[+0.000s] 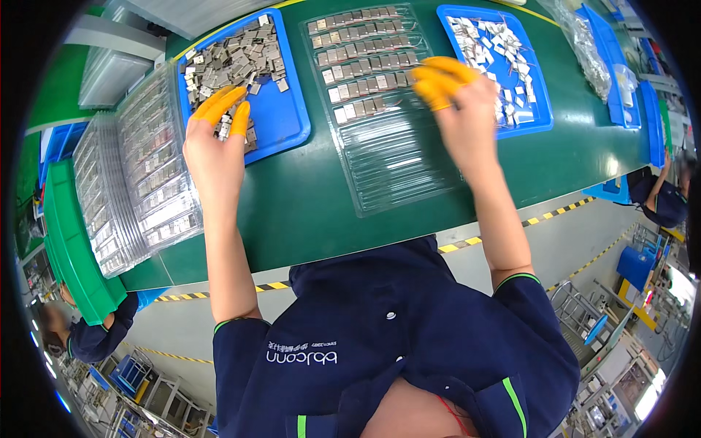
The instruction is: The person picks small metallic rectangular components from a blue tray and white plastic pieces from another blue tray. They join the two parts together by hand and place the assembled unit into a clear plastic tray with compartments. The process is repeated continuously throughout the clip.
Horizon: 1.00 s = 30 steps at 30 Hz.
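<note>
My left hand [217,142], in yellow finger covers, reaches over a blue tray [293,120] heaped with small flat grey metal pieces [244,55]. Its thumb and fingers are apart, and a few pieces show between them. My right hand [464,102], also in yellow finger covers, is over the right edge of a clear plastic blister tray [391,171]. Those fingers are bent together; what they hold, if anything, is hidden. Rows of the grey pieces [361,52] fill the blister tray's far part, and the nearest row of pieces is shorter.
A second blue tray [540,120] with small white pieces [485,44] lies at the right. Stacked clear blister trays [139,168] and a green bin [77,241] stand at the left. Clear plastic bags [584,55] lie far right. Other people sit at both sides.
</note>
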### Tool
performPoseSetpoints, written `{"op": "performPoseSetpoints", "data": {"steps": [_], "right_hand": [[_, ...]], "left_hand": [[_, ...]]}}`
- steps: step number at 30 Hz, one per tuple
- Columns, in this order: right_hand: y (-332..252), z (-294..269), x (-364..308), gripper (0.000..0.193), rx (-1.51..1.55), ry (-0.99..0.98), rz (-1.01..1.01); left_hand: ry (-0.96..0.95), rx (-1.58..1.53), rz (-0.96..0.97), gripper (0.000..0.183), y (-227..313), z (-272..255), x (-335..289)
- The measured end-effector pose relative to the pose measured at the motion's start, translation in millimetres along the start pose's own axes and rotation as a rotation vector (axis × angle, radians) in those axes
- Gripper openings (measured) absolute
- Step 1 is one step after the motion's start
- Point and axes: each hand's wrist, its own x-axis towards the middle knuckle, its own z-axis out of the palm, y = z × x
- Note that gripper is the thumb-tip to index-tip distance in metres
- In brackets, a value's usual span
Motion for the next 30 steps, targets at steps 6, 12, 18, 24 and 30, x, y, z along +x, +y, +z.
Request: {"op": "performPoseSetpoints", "data": {"steps": [6, 12, 18, 24, 30], "right_hand": [[51, -29, -7, 0.036, -0.248, -0.094, 0.395], [63, -30, -6, 0.032, -0.229, -0.258, 0.628], [70, -31, -7, 0.028, -0.121, -0.185, 0.632], [70, -34, -17, 0.024, -0.326, -0.078, 0.537], [73, -34, -19, 0.020, -0.273, -0.125, 0.544]], "left_hand": [[0.034, 0.331, 0.099, 0.027, -28, 18, 20], [0.011, 0.659, 0.192, 0.027, -18, 21, 23], [0.083, 0.573, 0.408, 0.023, -23, 23, 22], [-0.002, 0.672, 0.323, 0.026, -17, 20, 23], [-0.007, 0.562, 0.241, 0.024, -31, 23, 24]]}}
